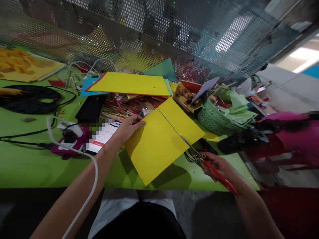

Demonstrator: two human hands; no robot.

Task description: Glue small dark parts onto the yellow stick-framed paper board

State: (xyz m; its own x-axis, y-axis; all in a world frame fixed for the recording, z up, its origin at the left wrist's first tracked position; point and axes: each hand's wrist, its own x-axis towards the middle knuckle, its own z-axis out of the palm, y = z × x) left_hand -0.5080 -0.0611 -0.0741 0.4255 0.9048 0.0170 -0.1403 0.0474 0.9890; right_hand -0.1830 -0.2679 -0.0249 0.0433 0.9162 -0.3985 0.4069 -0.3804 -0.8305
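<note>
A sheet of yellow paper [152,146] is held up at a tilt over the table's front part. My left hand [132,126] pinches its left edge, thumb on top and fingers partly hidden behind. Across the sheet's right half runs a dark line, which may be a cut or a drawn mark. In my right hand [215,166] are scissors with red handles [216,175]. Their metal blades reach up and left onto the sheet at the lower end of that line. How far the blades are parted I cannot tell.
Behind the sheet lie stacked yellow sheets [132,83] and thin sticks [119,111]. A green basket [214,118] of paper scraps stands right, near a black device [235,141]. At left are a phone [104,134], a purple power strip [71,146], cables and a black oval plate [27,99].
</note>
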